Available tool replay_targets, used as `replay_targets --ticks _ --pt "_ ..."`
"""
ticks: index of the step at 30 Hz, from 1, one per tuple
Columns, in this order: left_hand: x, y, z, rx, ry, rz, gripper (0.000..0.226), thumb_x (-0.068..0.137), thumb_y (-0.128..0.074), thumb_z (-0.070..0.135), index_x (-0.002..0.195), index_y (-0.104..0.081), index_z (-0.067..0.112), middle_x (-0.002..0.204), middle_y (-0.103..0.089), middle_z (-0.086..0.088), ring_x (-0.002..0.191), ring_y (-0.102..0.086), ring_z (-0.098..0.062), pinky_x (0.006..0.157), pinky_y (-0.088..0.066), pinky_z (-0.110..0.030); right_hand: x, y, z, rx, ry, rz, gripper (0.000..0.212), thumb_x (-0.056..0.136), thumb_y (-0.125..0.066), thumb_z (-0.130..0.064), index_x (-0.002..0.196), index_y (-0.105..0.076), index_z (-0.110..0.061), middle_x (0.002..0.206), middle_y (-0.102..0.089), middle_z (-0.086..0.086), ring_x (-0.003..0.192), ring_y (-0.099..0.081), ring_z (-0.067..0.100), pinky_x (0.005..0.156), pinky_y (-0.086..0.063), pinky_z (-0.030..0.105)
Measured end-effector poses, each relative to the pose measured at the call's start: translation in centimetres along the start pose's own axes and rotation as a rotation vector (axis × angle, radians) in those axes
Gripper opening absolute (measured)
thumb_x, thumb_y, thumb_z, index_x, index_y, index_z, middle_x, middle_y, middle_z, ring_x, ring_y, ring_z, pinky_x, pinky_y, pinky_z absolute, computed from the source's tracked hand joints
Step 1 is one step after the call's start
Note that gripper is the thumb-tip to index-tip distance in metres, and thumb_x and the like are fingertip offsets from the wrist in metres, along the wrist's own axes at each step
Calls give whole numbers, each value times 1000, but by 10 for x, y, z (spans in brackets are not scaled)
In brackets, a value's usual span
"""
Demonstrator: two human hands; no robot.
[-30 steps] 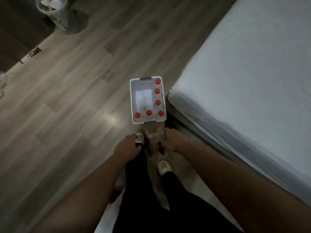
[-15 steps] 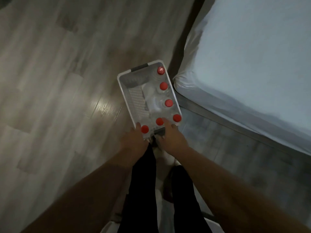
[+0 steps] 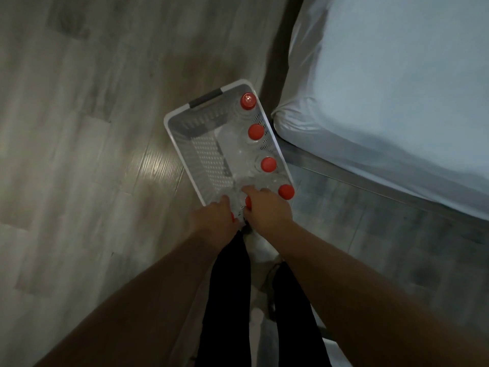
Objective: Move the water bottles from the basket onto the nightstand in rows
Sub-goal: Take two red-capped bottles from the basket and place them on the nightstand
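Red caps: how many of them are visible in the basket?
6. Four caps line the basket's right wall, far end to near corner. A fifth peeks beside the right hand, a sixth beside the left hand. Hands may hide more.

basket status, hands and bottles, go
Left hand and right hand at basket near end, grip unclear. Bottles inside. Bed close on right; nightstand not in view.

the near rim of the basket (image 3: pixel 182 144) is hidden under the left hand (image 3: pixel 214 221) and right hand (image 3: pixel 267 211), which also cover most of two red caps (image 3: pixel 248 203). what their fingers hold cannot be told. the clear water bottles (image 3: pixel 238 154) blur together. the bed (image 3: pixel 397 102) is cut off at the top and right edges.
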State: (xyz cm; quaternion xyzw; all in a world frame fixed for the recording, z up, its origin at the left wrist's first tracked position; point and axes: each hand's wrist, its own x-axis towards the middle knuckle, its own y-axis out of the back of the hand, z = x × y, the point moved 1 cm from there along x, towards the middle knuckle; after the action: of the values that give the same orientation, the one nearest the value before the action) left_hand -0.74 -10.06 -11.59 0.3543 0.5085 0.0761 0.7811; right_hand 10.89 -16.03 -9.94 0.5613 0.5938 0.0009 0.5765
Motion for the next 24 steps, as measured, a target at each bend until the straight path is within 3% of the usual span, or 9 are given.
replay_targets --ticks 5,9,14,19,24 --pt "6 0 6 13 91 -47 56 92 -46 37 138 -31 10 123 -58 -13 111 -58 -28 88 -44 -34 10 4 5 -152 119 -40 32 93 -51 -28 123 -51 -17 104 -66 5 91 -64 22 70 -44 29" --pt "3 20 12 89 131 -71 50 91 -45 34 131 -38 6 121 -59 -14 110 -58 -31 88 -44 -35 5 22 14 -154 164 -37 35 91 -50 -31 124 -49 -21 104 -66 4 90 -64 23 77 -52 33" --pt "-18 62 21 75 116 -75 38 88 -47 32 118 -47 9 117 -61 -14 106 -59 -31 86 -45 -36 -30 56 8 -109 195 68 30 90 -51 -34 116 -57 -22 95 -66 1 88 -63 20 70 -37 24" --pt "-70 102 28 161 52 -42 49 89 -43 36 131 -41 12 115 -62 -14 101 -61 -31 80 -46 -35 -88 84 1 -89 173 157 32 91 -48 -36 119 -57 -23 100 -64 -1 91 -60 15 67 -30 21" --pt "-150 145 58 230 -58 -2 58 89 -41 42 142 -32 21 118 -62 -11 106 -59 -29 84 -48 -36 -179 108 12 130 58 182 35 86 -58 -41 118 -58 -25 98 -66 -1 86 -64 16 66 -37 21"
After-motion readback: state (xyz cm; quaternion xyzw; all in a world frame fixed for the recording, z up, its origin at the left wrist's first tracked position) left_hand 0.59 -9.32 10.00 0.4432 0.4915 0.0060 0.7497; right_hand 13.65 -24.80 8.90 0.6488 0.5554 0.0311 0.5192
